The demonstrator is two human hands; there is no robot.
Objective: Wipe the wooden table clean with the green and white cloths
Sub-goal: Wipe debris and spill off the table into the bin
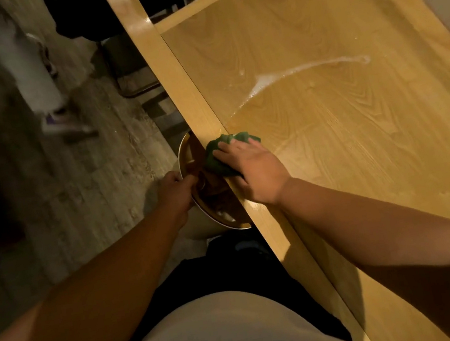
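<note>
The wooden table (329, 131) runs from lower middle to upper right. A white foamy streak (291, 74) lies across its top. My right hand (253, 172) presses flat on a bunched green cloth (216, 157) at the table's left edge, with part of the cloth hanging over the edge. My left hand (175, 190) grips the rim of a round bin (193, 204) held just under that edge, below the cloth. No white cloth is in view.
Dark debris and a pale scrap lie inside the bin. Wood-look floor (63, 209) spreads to the left. A blurred white and purple object (42, 89) stands on it. Dark chair parts (133, 73) sit by the table's far left edge.
</note>
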